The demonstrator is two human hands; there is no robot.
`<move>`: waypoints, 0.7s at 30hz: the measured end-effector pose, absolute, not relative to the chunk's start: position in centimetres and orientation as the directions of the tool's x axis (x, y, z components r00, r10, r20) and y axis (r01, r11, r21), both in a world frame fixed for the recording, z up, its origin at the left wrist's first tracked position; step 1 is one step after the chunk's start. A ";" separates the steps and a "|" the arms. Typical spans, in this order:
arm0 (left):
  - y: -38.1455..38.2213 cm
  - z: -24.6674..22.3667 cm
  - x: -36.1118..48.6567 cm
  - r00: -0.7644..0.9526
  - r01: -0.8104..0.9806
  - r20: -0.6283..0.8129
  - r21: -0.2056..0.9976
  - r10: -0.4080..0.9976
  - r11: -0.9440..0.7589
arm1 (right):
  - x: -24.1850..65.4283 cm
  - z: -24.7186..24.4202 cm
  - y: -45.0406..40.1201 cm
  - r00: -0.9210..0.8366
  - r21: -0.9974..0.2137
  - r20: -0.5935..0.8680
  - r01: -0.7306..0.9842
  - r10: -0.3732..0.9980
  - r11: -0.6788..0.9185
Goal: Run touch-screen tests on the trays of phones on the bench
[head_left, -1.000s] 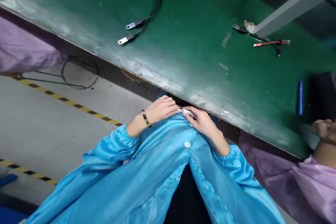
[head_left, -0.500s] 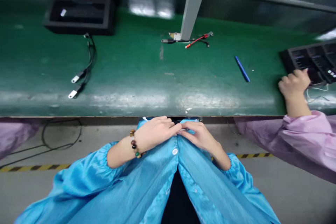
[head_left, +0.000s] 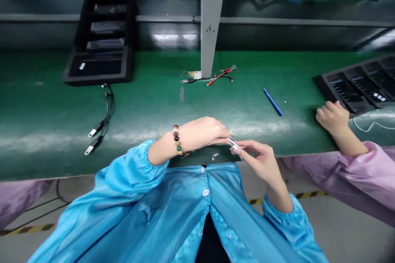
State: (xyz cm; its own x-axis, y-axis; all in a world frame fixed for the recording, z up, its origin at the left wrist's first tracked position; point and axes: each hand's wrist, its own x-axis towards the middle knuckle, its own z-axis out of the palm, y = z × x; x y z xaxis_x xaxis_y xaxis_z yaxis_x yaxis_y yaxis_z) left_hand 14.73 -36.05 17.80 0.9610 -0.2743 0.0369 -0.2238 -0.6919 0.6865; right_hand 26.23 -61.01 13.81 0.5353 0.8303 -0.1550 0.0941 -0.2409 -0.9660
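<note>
My right hand (head_left: 257, 158) pinches a thin, pale metallic tool (head_left: 234, 144), which looks like tweezers, over the front edge of the green table (head_left: 154, 111). The tool's upper end points toward the fingertips of my left hand (head_left: 203, 133). My left hand is palm down with its fingers close together, a beaded bracelet (head_left: 176, 139) on the wrist. What the left fingers hold, if anything, is hidden beneath them.
Black trays stand at the left (head_left: 98, 79) and right (head_left: 327, 84). Black cables (head_left: 106, 119), a red cable (head_left: 219, 77) and a blue pen (head_left: 273, 102) lie on the table. A co-worker's hand (head_left: 333, 119) rests by the right tray. A grey post (head_left: 211, 24) rises behind.
The view has tilted upward. Both my hands have moved from my lap to the table's edge and rightward, and the metallic tool in my right hand shows more clearly.
</note>
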 end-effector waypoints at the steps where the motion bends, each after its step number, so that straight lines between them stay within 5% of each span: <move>1: -35.7 17.7 15.7 0.958 -0.231 0.047 0.708 -0.281 -0.668 | 26.7 13.9 -60.4 0.533 -0.970 -0.174 0.051 0.828 -0.238; 7: -31.6 16.3 18.4 0.989 -0.143 0.074 0.696 -0.128 -0.704 | 29.8 12.4 -57.0 0.633 -0.955 -0.296 -0.211 0.716 -0.208; 12: -25.6 14.7 11.5 0.902 0.241 0.197 0.509 0.384 -0.827 | 33.9 10.7 -56.3 0.788 -0.933 -0.336 -0.355 0.516 -0.064; 16: -22.1 12.2 -0.9 0.432 0.771 0.281 0.378 0.857 -0.512 | 38.7 9.5 -55.6 0.882 -0.980 -0.197 -0.176 0.428 -0.087; 21: -21.6 8.8 -11.2 0.034 0.940 0.105 0.335 0.994 -0.068 | 44.1 8.0 -53.3 0.924 -0.971 -0.200 -0.143 0.327 -0.189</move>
